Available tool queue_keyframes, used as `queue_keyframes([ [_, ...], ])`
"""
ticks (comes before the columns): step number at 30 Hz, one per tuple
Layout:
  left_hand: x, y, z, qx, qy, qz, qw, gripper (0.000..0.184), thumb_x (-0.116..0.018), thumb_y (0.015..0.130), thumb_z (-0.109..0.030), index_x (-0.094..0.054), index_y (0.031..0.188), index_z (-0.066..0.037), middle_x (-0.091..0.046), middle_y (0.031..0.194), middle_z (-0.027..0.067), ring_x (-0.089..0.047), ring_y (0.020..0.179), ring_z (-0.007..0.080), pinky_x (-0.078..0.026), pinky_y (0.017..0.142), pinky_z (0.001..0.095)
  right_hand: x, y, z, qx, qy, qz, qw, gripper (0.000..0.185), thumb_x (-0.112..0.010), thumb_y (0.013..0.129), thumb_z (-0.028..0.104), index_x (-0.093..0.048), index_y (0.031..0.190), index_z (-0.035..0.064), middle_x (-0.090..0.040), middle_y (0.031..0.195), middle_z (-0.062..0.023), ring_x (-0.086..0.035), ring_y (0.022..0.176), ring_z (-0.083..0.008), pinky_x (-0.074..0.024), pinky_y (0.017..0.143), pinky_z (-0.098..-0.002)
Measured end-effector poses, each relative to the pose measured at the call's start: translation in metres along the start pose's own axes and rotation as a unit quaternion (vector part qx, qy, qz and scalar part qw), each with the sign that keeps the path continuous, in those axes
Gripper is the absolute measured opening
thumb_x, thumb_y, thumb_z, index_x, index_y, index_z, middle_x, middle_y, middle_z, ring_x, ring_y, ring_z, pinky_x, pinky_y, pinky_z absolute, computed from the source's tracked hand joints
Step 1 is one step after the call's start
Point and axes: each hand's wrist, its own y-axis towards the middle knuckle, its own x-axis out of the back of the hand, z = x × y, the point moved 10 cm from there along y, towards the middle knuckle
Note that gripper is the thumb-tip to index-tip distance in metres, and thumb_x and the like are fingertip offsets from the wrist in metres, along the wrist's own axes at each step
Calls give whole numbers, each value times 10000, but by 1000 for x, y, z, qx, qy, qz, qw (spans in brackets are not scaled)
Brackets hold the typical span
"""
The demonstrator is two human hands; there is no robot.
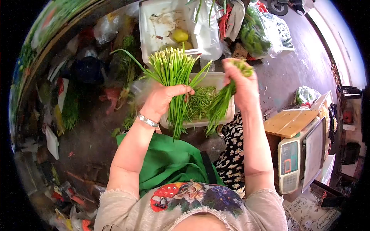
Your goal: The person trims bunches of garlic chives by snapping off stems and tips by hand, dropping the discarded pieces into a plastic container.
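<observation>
My left hand [165, 99] is closed around a thick bundle of green stalks [173, 71], pale cut ends pointing up and away from me, the other ends hanging below the fist. To the right, my right hand [243, 82] grips a smaller green bunch [223, 100], its cut ends above the fist and its leafy ends trailing down to the left. The two bunches are apart. Beneath and between them sits a white plastic tub [230, 111] with loose green pieces [202, 101] inside.
Beyond the tub stands a white tray [146, 29] with yellow-green fruit [180, 35]. Bagged greens [254, 34] lie at the upper right. A weighing scale [289, 165] and a wooden board [291, 122] stand at the right. Plastic bags and greens litter the left side.
</observation>
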Motion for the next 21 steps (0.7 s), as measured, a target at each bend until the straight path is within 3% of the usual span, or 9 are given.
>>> queue_keyframes([
  [3,-6,-2,2,8,6,11,1000,319,-694,771,-3,-592,1072,20,-679,869,109,-682,778,235,-546,601,338,-29,-9,-16,-50,18,66,996,184,-752,807,92,-646,946,34,-578,660,6,-509,548,-83,-405,521,-220],
  [6,-2,-2,6,22,0,2,1000,317,-694,773,-4,-592,1072,21,-677,852,102,-680,772,235,-549,595,334,-23,-9,-14,-44,-18,67,997,153,-739,820,93,-644,928,42,-573,650,8,-495,538,-79,-396,519,-218],
  [8,2,-2,5,10,4,3,1000,301,-702,774,-19,-598,1055,14,-677,858,104,-679,763,227,-550,604,335,-11,-10,6,2,-65,38,997,113,-720,833,111,-645,899,60,-560,679,50,-478,565,-47,-377,524,-206],
  [12,16,-1,2,10,34,-24,999,276,-712,784,-44,-607,1034,6,-676,857,102,-675,749,205,-553,609,321,36,-5,39,100,10,-76,992,87,-709,839,97,-641,885,68,-538,631,54,-462,558,-45,-383,533,-212],
  [14,18,-2,1,19,40,-32,999,275,-713,784,-36,-609,1035,5,-678,860,101,-675,749,194,-554,606,313,33,-6,41,99,-23,-57,993,100,-719,830,101,-650,896,72,-578,672,45,-487,577,-50,-390,541,-208],
  [16,15,-2,-2,7,26,-31,999,280,-713,785,-35,-608,1042,6,-679,860,106,-675,745,198,-554,604,310,8,-9,29,45,-176,-8,983,134,-732,822,112,-664,932,77,-618,739,38,-513,616,-45,-394,546,-201],
  [20,2,1,3,2,19,-4,1000,295,-712,774,-24,-607,1048,9,-677,854,107,-675,746,210,-556,613,330,-20,-12,-10,-58,-50,67,995,229,-764,808,179,-680,986,61,-627,779,23,-516,631,-45,-398,533,-201],
  [21,-5,1,3,4,21,11,1000,291,-702,770,2,-605,1044,12,-672,868,103,-675,744,211,-544,590,318,-29,-13,-14,-65,16,70,995,197,-733,831,116,-678,997,26,-548,627,31,-461,521,-63,-377,508,-215],
])
